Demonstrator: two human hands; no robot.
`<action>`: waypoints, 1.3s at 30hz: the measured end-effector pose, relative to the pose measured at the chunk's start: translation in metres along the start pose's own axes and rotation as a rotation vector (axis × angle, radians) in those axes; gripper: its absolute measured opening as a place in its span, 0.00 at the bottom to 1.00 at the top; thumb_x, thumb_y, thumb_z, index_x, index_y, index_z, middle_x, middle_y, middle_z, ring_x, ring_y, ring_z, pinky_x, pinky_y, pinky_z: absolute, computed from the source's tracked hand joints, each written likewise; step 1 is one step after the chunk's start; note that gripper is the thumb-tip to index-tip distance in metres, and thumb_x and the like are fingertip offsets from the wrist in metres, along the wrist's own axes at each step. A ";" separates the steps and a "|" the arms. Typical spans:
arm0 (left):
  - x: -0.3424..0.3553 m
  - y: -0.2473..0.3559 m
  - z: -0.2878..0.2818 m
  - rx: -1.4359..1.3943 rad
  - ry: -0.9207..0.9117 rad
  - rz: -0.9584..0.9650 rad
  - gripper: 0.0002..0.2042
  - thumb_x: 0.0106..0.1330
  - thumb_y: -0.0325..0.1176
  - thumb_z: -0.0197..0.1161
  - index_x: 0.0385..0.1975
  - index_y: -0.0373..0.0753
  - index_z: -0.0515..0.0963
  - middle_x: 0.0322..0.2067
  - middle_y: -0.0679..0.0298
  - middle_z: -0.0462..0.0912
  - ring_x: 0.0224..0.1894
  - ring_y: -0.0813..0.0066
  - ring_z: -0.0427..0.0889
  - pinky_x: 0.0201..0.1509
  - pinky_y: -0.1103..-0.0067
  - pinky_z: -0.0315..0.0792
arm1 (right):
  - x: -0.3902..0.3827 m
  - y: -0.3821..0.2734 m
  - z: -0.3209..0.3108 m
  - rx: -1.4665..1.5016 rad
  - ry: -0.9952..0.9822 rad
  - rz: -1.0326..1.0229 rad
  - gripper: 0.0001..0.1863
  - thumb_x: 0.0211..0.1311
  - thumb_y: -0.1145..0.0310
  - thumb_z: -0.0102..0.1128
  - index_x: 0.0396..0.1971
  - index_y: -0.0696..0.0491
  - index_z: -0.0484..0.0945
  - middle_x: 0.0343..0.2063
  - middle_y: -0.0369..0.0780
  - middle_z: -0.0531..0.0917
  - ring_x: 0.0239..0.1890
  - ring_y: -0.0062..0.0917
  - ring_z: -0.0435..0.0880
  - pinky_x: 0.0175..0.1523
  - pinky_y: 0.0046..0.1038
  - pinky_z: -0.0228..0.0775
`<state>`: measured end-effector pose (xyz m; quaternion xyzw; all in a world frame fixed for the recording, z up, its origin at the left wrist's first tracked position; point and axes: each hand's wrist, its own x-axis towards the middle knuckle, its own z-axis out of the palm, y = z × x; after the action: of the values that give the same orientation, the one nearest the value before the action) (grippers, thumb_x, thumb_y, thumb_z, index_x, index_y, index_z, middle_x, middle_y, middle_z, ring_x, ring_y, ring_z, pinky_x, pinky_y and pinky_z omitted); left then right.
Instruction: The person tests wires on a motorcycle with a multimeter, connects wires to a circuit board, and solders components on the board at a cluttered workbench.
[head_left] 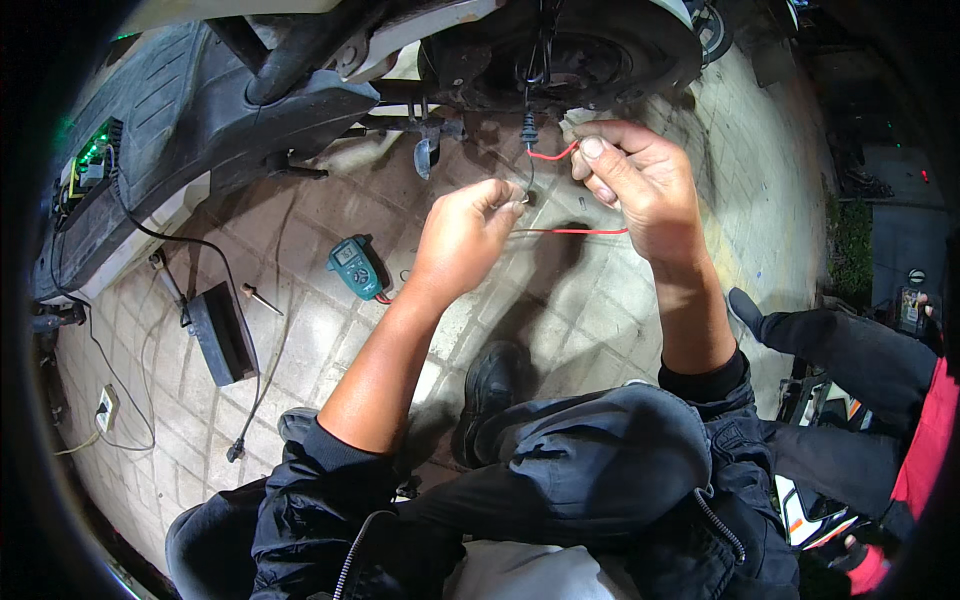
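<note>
My left hand (472, 235) is closed, pinching the thin black wire (531, 176) below a dark cable connector (530, 130), which hangs from the vehicle's underside (570, 65). My right hand (640, 180) is up beside the connector, thumb and forefinger closed on a short red wire (552, 156) that runs from it. A longer red lead (570, 230) passes below both hands. A teal multimeter (356, 268) lies on the paving to the left of my left forearm, its display lit.
At left are a charger with green lights (92, 160), cables, a black metal part (220, 333), a screwdriver (260, 298) and a power socket (107, 408). A co-worker's dark-trousered leg (840, 370) and a motorbike-like white panel (800, 500) are at right, on the paving (330, 390).
</note>
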<state>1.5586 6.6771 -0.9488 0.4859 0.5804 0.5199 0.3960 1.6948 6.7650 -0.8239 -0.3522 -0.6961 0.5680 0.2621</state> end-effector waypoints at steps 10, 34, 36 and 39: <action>-0.002 0.003 -0.001 -0.047 0.028 -0.011 0.09 0.60 0.28 0.60 0.37 0.31 0.77 0.31 0.54 0.81 0.34 0.66 0.79 0.40 0.76 0.72 | 0.001 0.003 -0.004 0.046 -0.016 0.000 0.14 0.64 0.69 0.55 0.43 0.64 0.77 0.27 0.35 0.79 0.25 0.11 0.68 0.30 0.13 0.61; -0.003 0.000 -0.004 0.020 0.076 0.082 0.08 0.60 0.28 0.62 0.36 0.31 0.77 0.26 0.54 0.80 0.26 0.73 0.77 0.35 0.77 0.71 | 0.008 0.012 -0.006 0.082 -0.047 -0.030 0.13 0.65 0.73 0.52 0.45 0.64 0.75 0.26 0.37 0.76 0.22 0.11 0.64 0.25 0.14 0.56; -0.003 0.000 -0.006 0.000 0.070 0.069 0.08 0.60 0.28 0.62 0.35 0.31 0.77 0.25 0.53 0.79 0.26 0.72 0.77 0.34 0.76 0.71 | 0.009 0.013 -0.005 0.074 -0.049 -0.033 0.13 0.65 0.73 0.52 0.45 0.64 0.75 0.26 0.37 0.76 0.22 0.11 0.64 0.25 0.14 0.55; -0.003 0.001 -0.005 -0.018 0.075 0.073 0.08 0.60 0.28 0.62 0.35 0.31 0.77 0.25 0.53 0.79 0.26 0.70 0.77 0.34 0.76 0.71 | 0.009 0.013 -0.004 0.077 -0.041 -0.034 0.13 0.65 0.72 0.52 0.45 0.64 0.75 0.26 0.38 0.76 0.22 0.11 0.64 0.26 0.14 0.55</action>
<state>1.5542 6.6728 -0.9476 0.4833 0.5721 0.5569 0.3591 1.6953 6.7762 -0.8364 -0.3185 -0.6848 0.5969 0.2708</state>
